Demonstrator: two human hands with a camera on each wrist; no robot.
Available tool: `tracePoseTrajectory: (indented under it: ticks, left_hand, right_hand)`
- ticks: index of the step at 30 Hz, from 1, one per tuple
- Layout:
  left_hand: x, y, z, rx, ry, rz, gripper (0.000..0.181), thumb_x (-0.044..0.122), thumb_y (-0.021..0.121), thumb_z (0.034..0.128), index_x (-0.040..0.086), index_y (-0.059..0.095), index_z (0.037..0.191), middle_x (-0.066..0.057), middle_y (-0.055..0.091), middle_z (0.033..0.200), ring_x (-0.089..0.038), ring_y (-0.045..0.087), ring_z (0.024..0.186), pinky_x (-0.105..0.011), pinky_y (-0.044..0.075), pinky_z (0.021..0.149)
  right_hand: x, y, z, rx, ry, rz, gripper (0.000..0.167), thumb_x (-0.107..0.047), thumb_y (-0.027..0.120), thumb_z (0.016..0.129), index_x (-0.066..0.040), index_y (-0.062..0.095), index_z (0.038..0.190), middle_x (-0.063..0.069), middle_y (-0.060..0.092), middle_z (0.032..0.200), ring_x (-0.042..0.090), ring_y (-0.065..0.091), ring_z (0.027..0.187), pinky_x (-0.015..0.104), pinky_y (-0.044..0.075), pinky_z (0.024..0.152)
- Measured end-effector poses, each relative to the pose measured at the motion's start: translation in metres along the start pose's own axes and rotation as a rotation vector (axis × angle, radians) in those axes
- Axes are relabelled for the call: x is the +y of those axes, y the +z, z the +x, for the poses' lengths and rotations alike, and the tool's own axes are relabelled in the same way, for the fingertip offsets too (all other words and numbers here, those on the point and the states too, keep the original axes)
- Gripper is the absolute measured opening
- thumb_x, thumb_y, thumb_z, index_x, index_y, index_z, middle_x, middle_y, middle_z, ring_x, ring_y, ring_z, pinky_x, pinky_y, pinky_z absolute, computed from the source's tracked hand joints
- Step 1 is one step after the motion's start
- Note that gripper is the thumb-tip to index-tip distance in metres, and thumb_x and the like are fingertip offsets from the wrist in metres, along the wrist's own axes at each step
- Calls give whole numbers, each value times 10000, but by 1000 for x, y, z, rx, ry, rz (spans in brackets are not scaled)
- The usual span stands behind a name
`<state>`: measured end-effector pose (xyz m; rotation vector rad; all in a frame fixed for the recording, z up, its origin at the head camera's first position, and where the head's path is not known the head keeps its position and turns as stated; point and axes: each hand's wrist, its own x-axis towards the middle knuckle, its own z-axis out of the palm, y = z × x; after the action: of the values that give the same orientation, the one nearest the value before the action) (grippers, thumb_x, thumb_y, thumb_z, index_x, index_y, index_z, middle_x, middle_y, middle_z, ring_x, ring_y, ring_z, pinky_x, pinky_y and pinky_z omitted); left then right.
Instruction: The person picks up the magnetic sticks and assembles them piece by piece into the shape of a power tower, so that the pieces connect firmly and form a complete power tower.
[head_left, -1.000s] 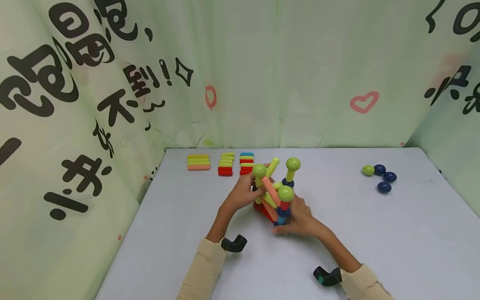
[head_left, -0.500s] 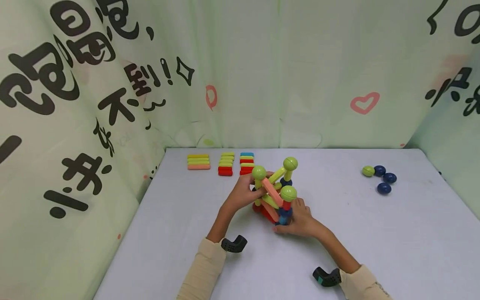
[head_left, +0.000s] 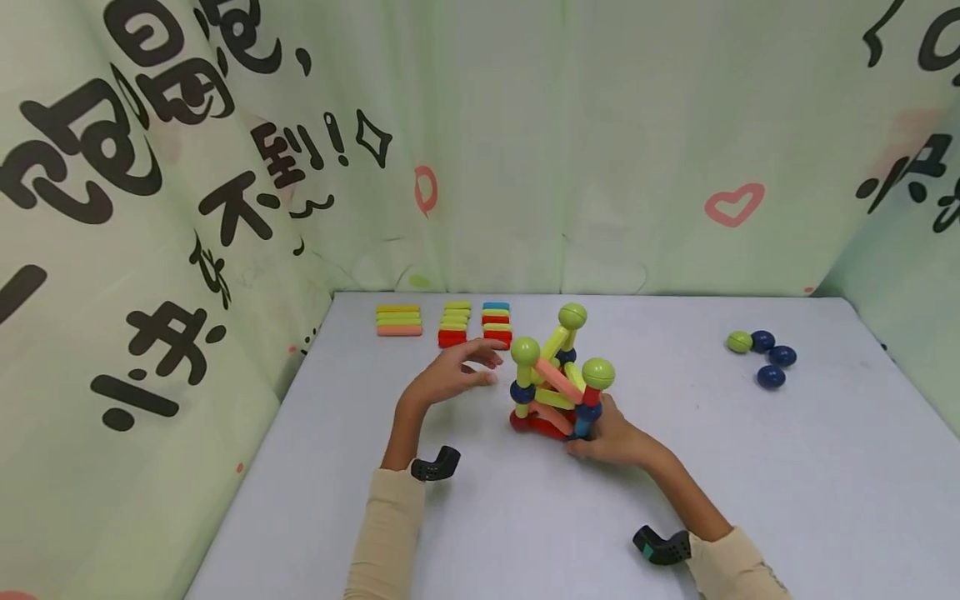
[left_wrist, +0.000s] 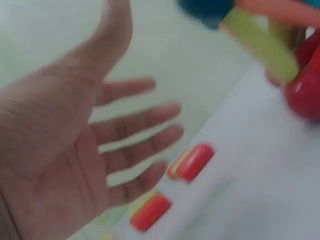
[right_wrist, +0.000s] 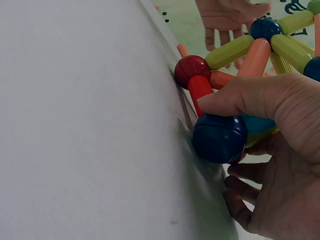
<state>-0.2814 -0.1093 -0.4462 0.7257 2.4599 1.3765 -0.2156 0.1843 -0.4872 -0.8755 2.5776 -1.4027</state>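
A frame of coloured rods and balls (head_left: 558, 379) stands on the table, with green balls on its top corners and blue and red balls lower down. My right hand (head_left: 617, 435) grips its near right lower corner; in the right wrist view the thumb lies by a red rod (right_wrist: 200, 89) and a dark blue ball (right_wrist: 220, 139). Left of the frame and apart from it, my left hand (head_left: 448, 373) holds nothing. Its fingers are spread and nearly straight in the left wrist view, where the frame's red ball (left_wrist: 305, 95) shows at the right edge.
Behind the left hand lie rows of loose rods: yellow and orange (head_left: 399, 320), green and red (head_left: 453, 323), and blue and red (head_left: 497, 323). Several loose balls (head_left: 771, 377), blue and green, sit at the far right. A printed curtain (head_left: 637, 150) hangs behind the table.
My left hand has let go of the frame and moved left. A green rod at the back has swung up to the back green ball. The frame has turned slightly, my right hand still on it.
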Motion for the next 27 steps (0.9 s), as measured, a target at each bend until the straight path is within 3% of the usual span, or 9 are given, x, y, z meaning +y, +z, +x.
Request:
tracePoseTrajectory:
  ticks: [4, 7, 10, 13, 17, 19, 22, 24, 27]
  left_hand:
    - [-33, -16, -8, 287, -221, 149, 380, 288, 637, 953, 77, 607, 1268, -114, 646, 1177, -260, 587, 1129, -432, 509, 956]
    - [-55, -24, -16, 458, -370, 214, 359, 224, 603, 971, 48, 590, 1284, -175, 581, 1214, -304, 557, 1140, -456, 485, 968]
    - [-71, -30, -24, 533, -493, 222, 430, 178, 546, 994, 76, 493, 1408, -242, 467, 1281, -346, 531, 1126, -485, 478, 949]
    - [-78, -37, -30, 547, -587, 235, 477, 177, 502, 1013, 149, 411, 1480, -273, 397, 1305, -365, 530, 1039, -494, 491, 875]
    - [-81, -46, -31, 547, -612, 313, 476, 164, 516, 1007, 201, 419, 1472, -273, 385, 1280, -353, 535, 906, -441, 492, 746]
    - [-82, -49, -28, 567, -582, 344, 437, 144, 550, 990, 192, 468, 1417, -264, 377, 1268, -348, 544, 874, -420, 486, 708]
    - [-82, -53, -22, 611, -529, 387, 319, 111, 610, 957, 130, 538, 1267, -261, 336, 1301, -370, 518, 947, -438, 479, 720]
    - [-80, -56, -17, 626, -487, 466, 232, 93, 654, 926, 69, 571, 1141, -278, 347, 1280, -403, 491, 997, -478, 483, 729]
    - [-76, -58, -12, 594, -449, 634, 205, 112, 710, 888, 14, 602, 1032, -282, 444, 1178, -407, 473, 1016, -488, 493, 728]
  right_hand:
    - [3, -3, 0, -28, 10, 84, 802, -29, 775, 762, -125, 351, 1435, 52, 518, 1362, -41, 454, 1191, 238, 410, 1029]
    - [1, -6, -4, -52, 45, 105, 785, -25, 763, 781, -110, 348, 1441, 82, 516, 1362, 85, 485, 1207, 327, 436, 1042]
    - [0, -8, -10, -79, 106, 82, 716, -38, 743, 807, -32, 349, 1404, 156, 522, 1330, 270, 483, 1200, 538, 413, 1052]
    - [-1, -9, -15, -104, 195, 62, 666, -75, 724, 841, 7, 360, 1394, 192, 527, 1333, 340, 479, 1207, 625, 374, 1045]
    - [2, -13, -14, -118, 265, 62, 540, -85, 706, 864, 16, 469, 1338, 162, 604, 1267, 301, 537, 1132, 561, 444, 1001]
    - [3, -17, -12, -126, 275, 54, 441, -75, 699, 863, 27, 531, 1258, 140, 650, 1183, 280, 565, 1068, 509, 483, 960]
    - [5, -23, -7, -139, 280, 33, 408, -65, 697, 860, 35, 559, 1231, 143, 670, 1165, 311, 599, 1082, 527, 482, 972]
    - [7, -28, -3, -138, 282, 0, 414, -59, 691, 860, 48, 561, 1238, 161, 669, 1172, 354, 613, 1110, 560, 470, 983]
    - [11, -33, 4, -103, 264, -56, 447, -52, 681, 863, 62, 549, 1275, 198, 659, 1188, 395, 606, 1136, 592, 464, 974]
